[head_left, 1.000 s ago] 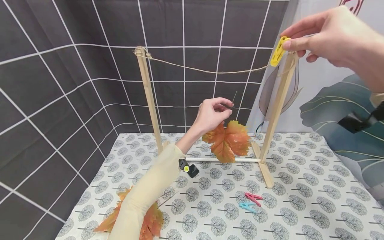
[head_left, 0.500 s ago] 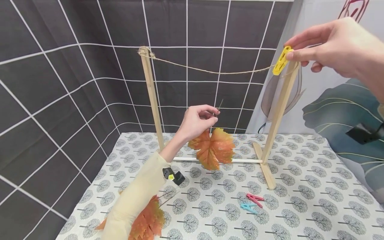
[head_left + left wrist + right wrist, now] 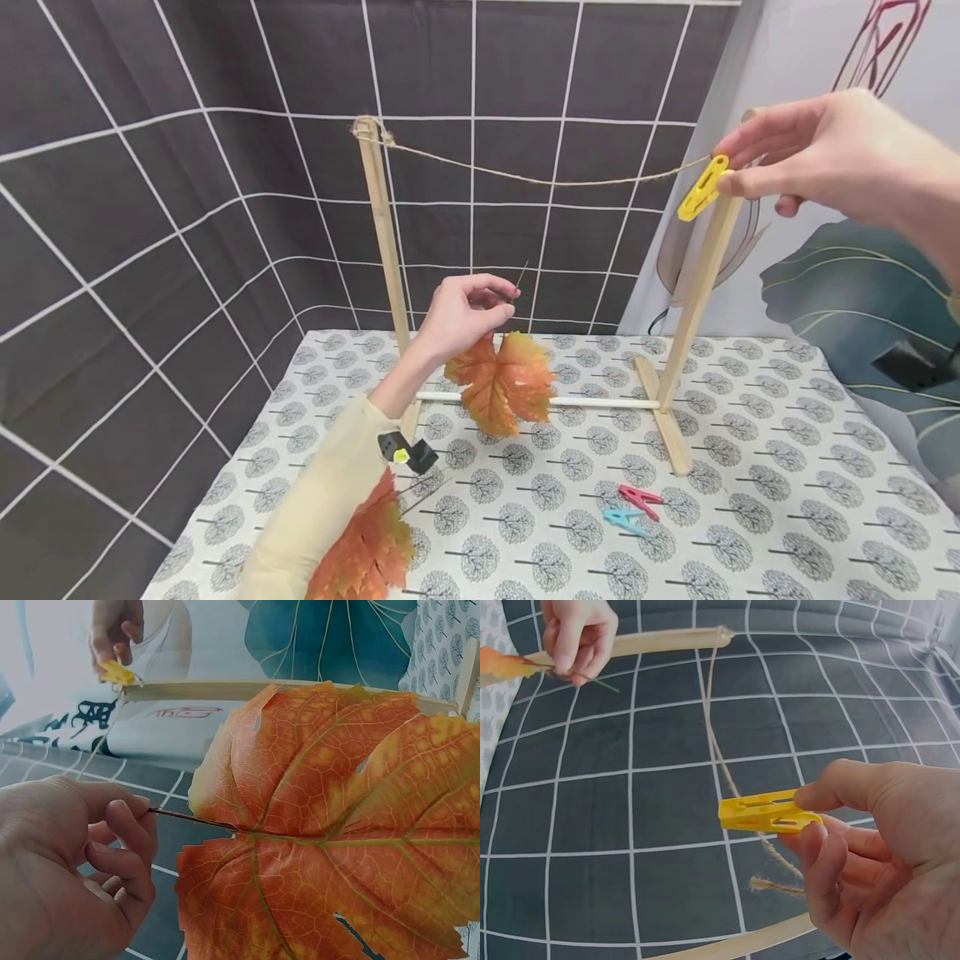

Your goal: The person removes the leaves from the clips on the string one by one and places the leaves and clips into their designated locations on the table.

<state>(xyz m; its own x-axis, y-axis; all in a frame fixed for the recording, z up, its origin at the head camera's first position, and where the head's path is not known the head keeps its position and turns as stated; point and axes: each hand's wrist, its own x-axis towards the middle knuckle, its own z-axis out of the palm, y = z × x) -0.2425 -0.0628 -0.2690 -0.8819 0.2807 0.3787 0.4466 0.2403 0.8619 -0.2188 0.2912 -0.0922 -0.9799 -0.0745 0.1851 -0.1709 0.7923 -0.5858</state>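
My left hand [image 3: 467, 315] pinches the thin stem of an orange-yellow maple-like leaf [image 3: 501, 383], which hangs below the fingers in front of the frame's white crossbar [image 3: 607, 402]. In the left wrist view the leaf [image 3: 330, 825] faces the camera, its stem held between thumb and fingertips. At the upper right, my right hand [image 3: 832, 158] pinches a yellow clothespin [image 3: 702, 188] beside the right wooden post. The right wrist view has the clothespin [image 3: 761, 811] between thumb and fingers, overlapping the twine [image 3: 731, 780] that runs behind it.
Twine [image 3: 540, 181] sags between the left post [image 3: 384, 225] and the right post [image 3: 697, 292]. A red clothespin [image 3: 641, 502] and a blue clothespin [image 3: 624, 521] lie on the tree-print tablecloth [image 3: 750, 517]. More orange leaves [image 3: 367, 542] lie at front left, partly under my left sleeve.
My left hand has moved left and down with the leaf. My right hand has lowered the yellow clothespin, which now sits below the twine in the head view.
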